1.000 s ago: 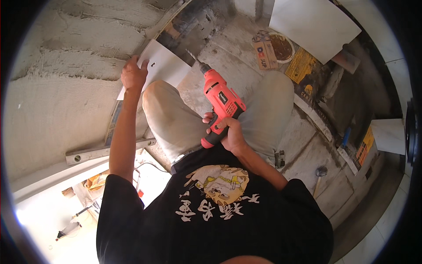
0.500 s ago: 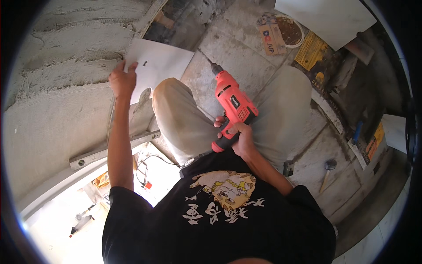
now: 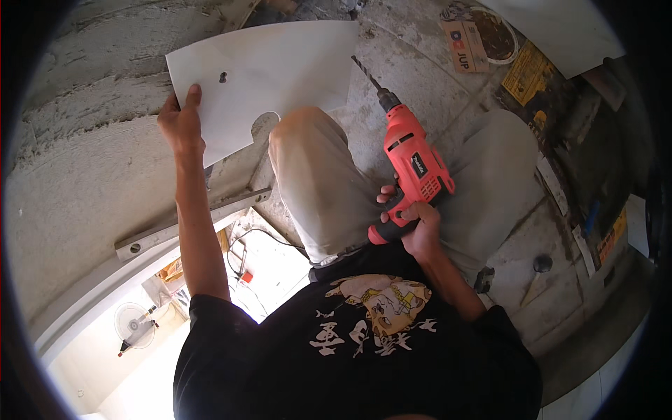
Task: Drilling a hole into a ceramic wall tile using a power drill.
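Observation:
My left hand (image 3: 182, 126) grips the left edge of a white tile (image 3: 294, 66), its thumb on the face and the other fingers behind. The tile has a small keyhole-shaped hole and a rounded notch in its lower edge, beside my left knee. In my right hand (image 3: 422, 227) is a red power drill (image 3: 418, 159), held by its dark handle over my lap. Its long bit points up and left, close to the tile's right end in the picture; I see no contact between them.
At left rises a rough mortar-covered wall (image 3: 77, 154), with a metal bar (image 3: 192, 225) along a ledge below it. A bucket (image 3: 516, 52), torn cardboard (image 3: 467, 47) and another white sheet (image 3: 567, 35) lie at the far right. A mallet (image 3: 542, 263) rests nearer; a fan (image 3: 133, 325) stands lower left.
The tile has come up and away from the wall, showing more of its face, with my left hand still on its edge. The drill sits farther right in the picture, as the whole view has shifted.

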Demonstrator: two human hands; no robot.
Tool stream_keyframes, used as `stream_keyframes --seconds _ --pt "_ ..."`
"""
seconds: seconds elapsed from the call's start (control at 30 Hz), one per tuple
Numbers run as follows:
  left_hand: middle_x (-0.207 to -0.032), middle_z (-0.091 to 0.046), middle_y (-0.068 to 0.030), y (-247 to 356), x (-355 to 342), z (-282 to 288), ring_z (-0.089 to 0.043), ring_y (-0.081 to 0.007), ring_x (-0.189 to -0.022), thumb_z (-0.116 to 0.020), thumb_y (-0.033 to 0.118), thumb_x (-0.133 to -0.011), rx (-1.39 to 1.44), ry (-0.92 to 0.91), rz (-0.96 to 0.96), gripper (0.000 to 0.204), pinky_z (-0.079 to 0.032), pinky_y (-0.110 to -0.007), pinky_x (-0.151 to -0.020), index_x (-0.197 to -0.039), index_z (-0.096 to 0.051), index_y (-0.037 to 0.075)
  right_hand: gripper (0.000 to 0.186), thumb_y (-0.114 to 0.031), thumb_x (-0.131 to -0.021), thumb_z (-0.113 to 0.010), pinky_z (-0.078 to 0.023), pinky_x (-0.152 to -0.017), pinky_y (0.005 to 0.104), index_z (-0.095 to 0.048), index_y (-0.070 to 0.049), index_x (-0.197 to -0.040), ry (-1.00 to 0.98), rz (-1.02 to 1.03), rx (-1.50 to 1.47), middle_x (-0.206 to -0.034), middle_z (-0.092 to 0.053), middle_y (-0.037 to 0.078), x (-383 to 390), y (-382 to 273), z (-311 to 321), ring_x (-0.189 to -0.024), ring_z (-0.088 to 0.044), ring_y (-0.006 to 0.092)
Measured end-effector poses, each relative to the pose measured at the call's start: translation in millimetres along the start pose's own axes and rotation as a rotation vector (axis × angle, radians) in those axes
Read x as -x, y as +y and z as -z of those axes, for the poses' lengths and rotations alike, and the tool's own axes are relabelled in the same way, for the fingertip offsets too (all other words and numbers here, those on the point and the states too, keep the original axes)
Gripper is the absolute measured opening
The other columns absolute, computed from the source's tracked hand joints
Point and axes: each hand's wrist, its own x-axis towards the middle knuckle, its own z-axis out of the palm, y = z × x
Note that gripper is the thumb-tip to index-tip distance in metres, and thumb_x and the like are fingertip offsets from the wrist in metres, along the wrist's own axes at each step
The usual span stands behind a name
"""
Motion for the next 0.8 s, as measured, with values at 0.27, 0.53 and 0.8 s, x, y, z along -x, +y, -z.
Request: stream_keyframes --seconds 0.27,0.53,0.8 --pt "-0.079 -0.07 -0.0202 8 32 27 -0.069 -0.027 -0.071 -0.075 0.028 -0.083 -0.558 -0.067 -0.241 0.032 -0.052 -0.037 -0.068 -0.095 -0.072 -0.001 0.067 -0.007 -0.061 -0.051 -0.053 -0.074 0.0405 -0.048 -0.003 -0.127 0.043 -0.019 -0.051 -0.11 -0.063 0.015 1 1 -2 -0.101 -0.061 0.0297" --pt "-0.077 -0.069 -0.0189 -6 94 67 -0.068 -0.0358 -0.071 -0.078 0.02 -0.079 -0.537 0.011 -0.318 0.023 -0.052 -0.04 -0.067 -0.091 -0.071 0.002 0.057 -0.005 -0.065 -0.051 -0.053 -0.073 0.0393 -0.05 -0.003 -0.121 0.0 -0.038 -0.075 -0.107 -0.063 0.015 -2 1 3 -0.101 -0.062 0.0288" --pt "-0.085 -0.07 -0.0216 -5 81 56 -0.07 -0.0382 -0.081 -0.079 0.022 -0.078 -0.481 0.015 -0.244 0.027 -0.054 -0.042 -0.073 -0.097 -0.073 0.004 0.059 -0.008 -0.061 -0.053 -0.052 -0.075 0.0392 -0.05 -0.004 -0.12 -0.027 -0.055 -0.009 -0.105 -0.061 0.013 -4 -6 -2 -0.101 -0.059 0.0284"
